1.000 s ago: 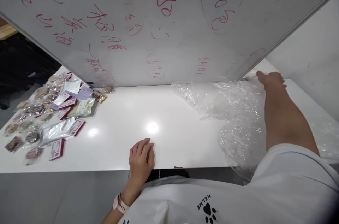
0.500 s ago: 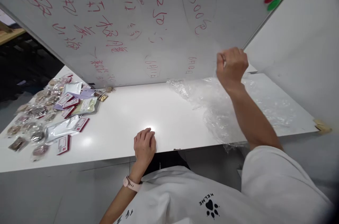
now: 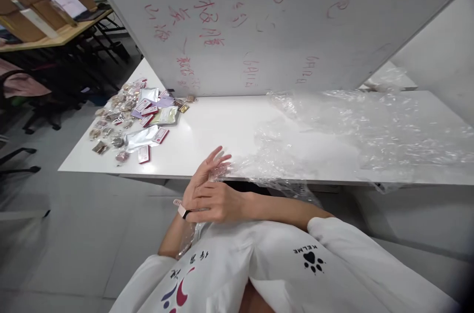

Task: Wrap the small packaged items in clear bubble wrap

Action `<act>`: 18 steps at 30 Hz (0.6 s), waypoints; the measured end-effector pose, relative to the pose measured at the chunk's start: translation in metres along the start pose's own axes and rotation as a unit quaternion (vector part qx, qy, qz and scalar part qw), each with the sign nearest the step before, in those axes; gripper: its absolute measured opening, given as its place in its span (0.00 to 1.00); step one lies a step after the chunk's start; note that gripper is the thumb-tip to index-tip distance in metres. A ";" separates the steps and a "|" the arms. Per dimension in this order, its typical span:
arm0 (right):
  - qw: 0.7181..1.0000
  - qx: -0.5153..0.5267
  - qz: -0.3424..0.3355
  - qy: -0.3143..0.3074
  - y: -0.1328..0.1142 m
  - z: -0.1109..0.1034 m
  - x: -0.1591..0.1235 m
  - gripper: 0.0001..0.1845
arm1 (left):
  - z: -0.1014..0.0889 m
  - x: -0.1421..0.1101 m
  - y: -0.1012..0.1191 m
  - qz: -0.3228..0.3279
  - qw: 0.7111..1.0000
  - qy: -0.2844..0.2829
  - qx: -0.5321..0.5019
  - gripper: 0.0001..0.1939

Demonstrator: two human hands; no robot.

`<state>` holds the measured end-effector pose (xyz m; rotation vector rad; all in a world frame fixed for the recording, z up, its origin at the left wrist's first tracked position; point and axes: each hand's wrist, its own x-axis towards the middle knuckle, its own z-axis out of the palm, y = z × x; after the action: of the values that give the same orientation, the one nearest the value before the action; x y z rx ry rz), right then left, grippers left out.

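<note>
Low at the table's front edge, my left hand (image 3: 203, 173) has its fingers spread, with thin clear plastic film (image 3: 272, 157) about the fingertips. A pink-banded watch (image 3: 181, 209) is on the left wrist. My right hand (image 3: 218, 202) lies across that wrist, its fingers curled over it and over a part of the film that hangs below the forearm. How firmly the right fingertips grip is hard to make out. From my hands the crumpled film runs over the table to the right, partly over the front edge.
Several small clear packets (image 3: 117, 141), red-edged boxes (image 3: 144, 154) and a silver pouch (image 3: 142, 138) lie at the left of the white table (image 3: 207, 125). A whiteboard (image 3: 289, 56) with red writing stands along the back. Far left are a desk (image 3: 62, 36) and chairs.
My right hand has come down from in front of the whiteboard onto my left wrist. My left fingers have spread, and film now reaches them. The view has turned left.
</note>
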<state>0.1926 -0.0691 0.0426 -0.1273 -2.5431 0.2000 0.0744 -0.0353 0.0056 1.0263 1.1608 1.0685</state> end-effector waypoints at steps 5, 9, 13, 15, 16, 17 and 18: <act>0.992 0.104 0.065 0.009 -0.025 -0.027 -0.025 0.10 | -0.033 0.017 0.050 0.167 0.974 0.060 -0.140 0.31; 0.938 0.273 0.212 0.008 -0.019 -0.082 -0.062 0.16 | -0.055 0.001 0.062 0.193 0.980 0.037 -0.028 0.22; 0.827 0.097 0.543 0.110 0.026 -0.078 -0.088 0.20 | -0.061 -0.014 0.038 0.078 0.995 0.029 0.055 0.16; 0.785 -0.003 0.613 0.087 0.052 -0.052 -0.095 0.22 | -0.061 -0.015 0.027 0.075 0.995 0.042 0.051 0.16; 0.779 -0.013 0.623 0.069 0.062 -0.039 -0.097 0.21 | -0.061 -0.013 0.024 0.084 0.994 0.052 0.048 0.15; 0.777 0.004 0.627 0.062 0.071 -0.029 -0.099 0.19 | -0.062 -0.011 0.025 0.100 0.992 0.066 0.045 0.15; 0.773 0.037 0.629 0.076 0.079 -0.024 -0.100 0.17 | -0.064 -0.008 0.029 0.124 0.988 0.084 0.040 0.14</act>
<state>0.2928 -0.0015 -0.0054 -1.7190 -1.8555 0.7397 0.0076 -0.0340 0.0281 1.1834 1.2419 1.3339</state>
